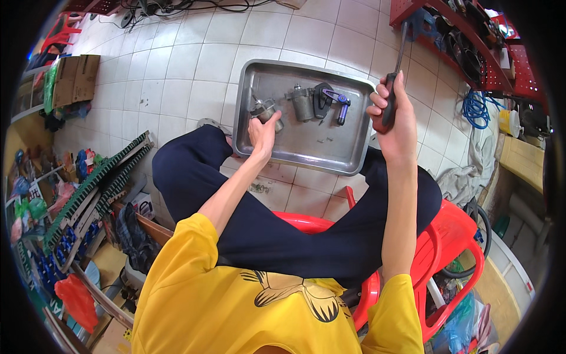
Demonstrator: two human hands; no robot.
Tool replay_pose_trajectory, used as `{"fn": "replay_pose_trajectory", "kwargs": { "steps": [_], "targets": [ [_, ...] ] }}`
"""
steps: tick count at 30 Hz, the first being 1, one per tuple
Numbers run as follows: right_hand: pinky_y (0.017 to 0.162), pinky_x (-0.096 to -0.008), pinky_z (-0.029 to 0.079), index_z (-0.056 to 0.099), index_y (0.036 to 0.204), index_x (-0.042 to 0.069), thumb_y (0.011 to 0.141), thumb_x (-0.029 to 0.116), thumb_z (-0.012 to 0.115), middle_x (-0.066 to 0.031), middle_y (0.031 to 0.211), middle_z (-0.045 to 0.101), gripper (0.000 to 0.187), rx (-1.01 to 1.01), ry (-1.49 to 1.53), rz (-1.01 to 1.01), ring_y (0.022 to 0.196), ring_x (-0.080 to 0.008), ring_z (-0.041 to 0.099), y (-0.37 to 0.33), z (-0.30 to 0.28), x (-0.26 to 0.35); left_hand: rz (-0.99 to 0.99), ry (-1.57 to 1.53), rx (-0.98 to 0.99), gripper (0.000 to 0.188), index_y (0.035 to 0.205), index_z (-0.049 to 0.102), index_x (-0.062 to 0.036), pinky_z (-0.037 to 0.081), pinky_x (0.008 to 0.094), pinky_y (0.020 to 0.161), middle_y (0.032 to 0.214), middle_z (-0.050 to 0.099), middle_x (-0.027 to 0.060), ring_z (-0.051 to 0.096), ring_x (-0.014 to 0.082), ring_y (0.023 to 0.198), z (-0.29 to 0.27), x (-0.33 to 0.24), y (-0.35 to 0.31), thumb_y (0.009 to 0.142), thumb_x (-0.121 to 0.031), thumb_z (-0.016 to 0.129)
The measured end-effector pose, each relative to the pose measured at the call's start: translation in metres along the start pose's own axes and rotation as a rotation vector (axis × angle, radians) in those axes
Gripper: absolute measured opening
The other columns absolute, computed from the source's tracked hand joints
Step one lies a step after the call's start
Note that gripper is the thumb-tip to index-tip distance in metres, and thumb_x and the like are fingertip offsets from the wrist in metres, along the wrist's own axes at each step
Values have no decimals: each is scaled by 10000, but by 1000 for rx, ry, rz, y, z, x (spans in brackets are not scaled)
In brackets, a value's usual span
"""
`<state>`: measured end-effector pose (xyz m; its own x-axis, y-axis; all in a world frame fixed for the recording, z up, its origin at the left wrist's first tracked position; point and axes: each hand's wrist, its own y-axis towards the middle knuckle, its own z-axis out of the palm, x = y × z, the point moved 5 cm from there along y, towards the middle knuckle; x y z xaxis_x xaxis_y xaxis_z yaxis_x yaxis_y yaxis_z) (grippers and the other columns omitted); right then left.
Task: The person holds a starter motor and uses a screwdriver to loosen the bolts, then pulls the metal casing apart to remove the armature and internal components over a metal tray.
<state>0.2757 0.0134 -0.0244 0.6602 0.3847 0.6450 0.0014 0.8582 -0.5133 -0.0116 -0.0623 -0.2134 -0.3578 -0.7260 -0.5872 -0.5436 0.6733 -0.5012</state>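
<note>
In front of me a grey metal tray (306, 150) lies over the tiled floor, between my knees. My left hand (262, 134) grips a small cylindrical metal motor (266, 112) at the tray's left side, its shaft end pointing up and away. A screwdriver (391, 100) with a dark handle is raised in my right hand (396, 121), above the tray's right edge. Its long shank points up, away from the tray. Inside the tray, a second metal motor (302, 105) stands near a black bracket-like part (322, 101) and a purple-and-black lever part (340, 109). Small dark bits lie on the tray's bottom.
Red metal shelving (489, 59) with parts stands at the far right, beside a coil of blue hose (476, 109). A grey cloth (469, 177) lies near my right knee. Cluttered racks (88, 194) line the left. Under me is a red plastic chair (448, 236).
</note>
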Motion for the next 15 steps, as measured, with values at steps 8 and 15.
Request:
{"fn": "replay_pose_trajectory", "kwargs": {
  "steps": [8,15],
  "targets": [
    [505,-220,366,573,956,64,926,175,761,-69,893,672,220,36,-315,-165,580,-33,454,-6,13,5,181,-800,505,279,1007,643,-8,516,294,652,937,650,58,591,102,793,-31,-131,-63,914,-254,736],
    [466,-203,377,553,1005,96,856,76,806,-215,1149,730,294,152,-302,-238,535,-15,436,-14,28,9,304,-803,922,323,1132,608,16,500,325,620,927,660,113,650,190,781,-47,-170,-104,916,-218,660]
  ]
}}
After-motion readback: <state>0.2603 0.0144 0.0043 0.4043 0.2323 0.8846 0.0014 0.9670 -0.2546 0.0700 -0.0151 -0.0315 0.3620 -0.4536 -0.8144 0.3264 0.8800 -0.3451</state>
